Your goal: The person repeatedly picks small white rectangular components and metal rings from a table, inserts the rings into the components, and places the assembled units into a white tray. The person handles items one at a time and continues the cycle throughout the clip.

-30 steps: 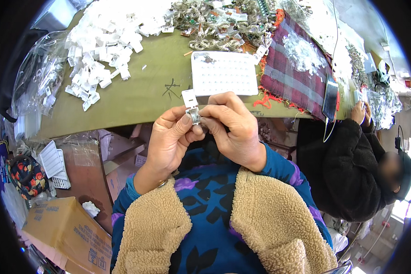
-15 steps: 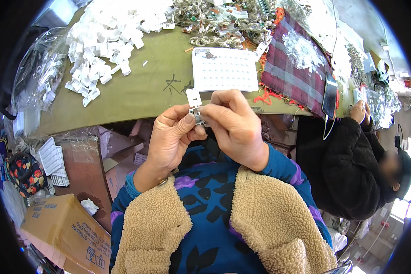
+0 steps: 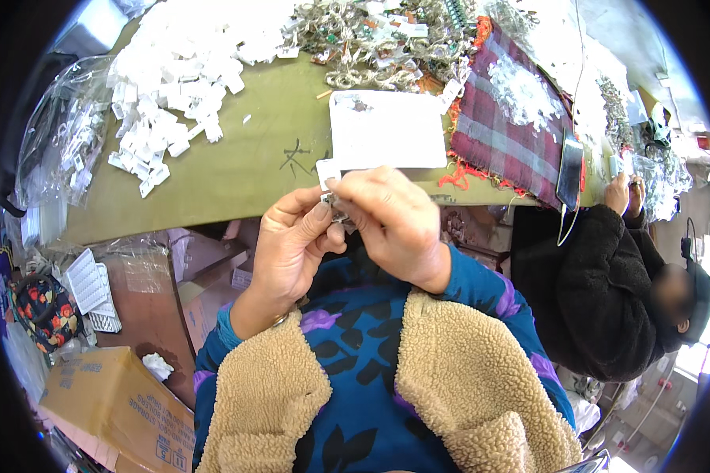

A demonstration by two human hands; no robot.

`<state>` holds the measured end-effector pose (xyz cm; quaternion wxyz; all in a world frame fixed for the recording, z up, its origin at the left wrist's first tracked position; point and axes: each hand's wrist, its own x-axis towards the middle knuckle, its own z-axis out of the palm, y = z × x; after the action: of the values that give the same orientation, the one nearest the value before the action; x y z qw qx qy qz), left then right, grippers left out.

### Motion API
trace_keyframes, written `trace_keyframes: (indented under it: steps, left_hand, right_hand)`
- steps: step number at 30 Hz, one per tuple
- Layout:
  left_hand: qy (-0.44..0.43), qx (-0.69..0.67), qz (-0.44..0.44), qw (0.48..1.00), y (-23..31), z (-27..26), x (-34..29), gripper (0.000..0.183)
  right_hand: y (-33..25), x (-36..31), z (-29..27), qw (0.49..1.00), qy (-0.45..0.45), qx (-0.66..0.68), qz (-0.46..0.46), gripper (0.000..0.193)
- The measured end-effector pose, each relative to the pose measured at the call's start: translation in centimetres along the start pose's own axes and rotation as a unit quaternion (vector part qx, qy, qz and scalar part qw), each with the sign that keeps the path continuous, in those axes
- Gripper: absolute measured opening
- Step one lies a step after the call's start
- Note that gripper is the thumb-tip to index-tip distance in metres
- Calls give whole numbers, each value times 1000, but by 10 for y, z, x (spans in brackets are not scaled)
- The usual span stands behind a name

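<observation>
Both hands meet in front of my chest, just over the near edge of the green table (image 3: 284, 94). Thumb and fingers of my left hand (image 3: 284, 240) pinch a small white card (image 3: 326, 169), which stands up above the fingertips. A small shiny, clear or metallic piece shows at the card's lower end; its kind is too small to make out. My right hand (image 3: 398, 229) is closed at that same lower end, fingers bent against it and partly covering the card. Just beyond lies a white rectangular tray (image 3: 386, 146) with a small dark piece near its far left corner.
A heap of white cards (image 3: 162, 102) covers the far left; a tangle of chain-like jewellery (image 3: 371, 47) lies behind the tray. Right of it are a plaid cloth (image 3: 501, 118) with clear pieces and a phone (image 3: 569, 169). A co-worker (image 3: 599, 292) sits at the right; a cardboard box (image 3: 118, 402) stands lower left.
My right hand has shifted slightly left and turned over the card's lower part, and the card has tipped a little left. The view has moved slightly; the tray appears lower.
</observation>
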<state>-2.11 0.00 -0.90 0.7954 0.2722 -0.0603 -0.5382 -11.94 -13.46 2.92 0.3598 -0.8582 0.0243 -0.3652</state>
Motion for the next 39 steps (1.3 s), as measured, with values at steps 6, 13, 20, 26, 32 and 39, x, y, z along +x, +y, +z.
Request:
trace_keyframes:
  steps: [6,13,20,26,32,39]
  left_hand:
    - [49,121,31,991,9,6,5,19]
    - [74,183,76,977,23,5,15,19]
    - [85,172,86,978,22,-2,20,20]
    - [65,154,93,982,24,-4,22,23]
    - [55,82,51,994,22,-1,20,24]
    - [10,32,9,999,10,1,8,24]
  right_hand:
    - [12,4,7,992,21,-33,-122,46]
    - [51,36,-18,982,46,-153,103,27]
    - [67,38,-8,957,-12,-263,121,28]
    - [69,36,-15,971,-24,-230,64,21]
    - [52,36,-18,977,-53,-184,92,15]
    - [-3,11,-2,994,-11,55,92,13]
